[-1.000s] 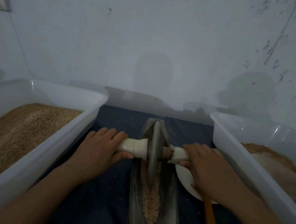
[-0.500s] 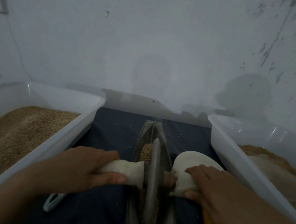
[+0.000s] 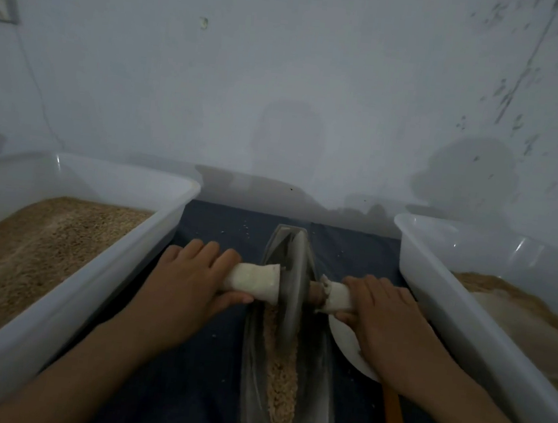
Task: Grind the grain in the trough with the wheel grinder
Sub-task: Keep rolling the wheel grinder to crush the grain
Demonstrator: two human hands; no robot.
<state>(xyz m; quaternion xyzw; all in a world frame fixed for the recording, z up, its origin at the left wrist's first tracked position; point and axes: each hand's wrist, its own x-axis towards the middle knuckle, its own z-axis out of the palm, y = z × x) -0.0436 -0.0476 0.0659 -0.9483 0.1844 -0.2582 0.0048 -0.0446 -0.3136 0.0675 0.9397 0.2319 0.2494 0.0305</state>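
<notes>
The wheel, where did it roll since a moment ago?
The wheel grinder rolled from the near part of the trough to its far end, uncovering the grain. Both hands, left and right, kept gripping its handles. The tubs stayed put.

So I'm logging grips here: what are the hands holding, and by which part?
Both hold the grey metal wheel grinder by its white cloth-wrapped axle handles: left hand, right hand.

Head camera looks forward and down, close
</notes>
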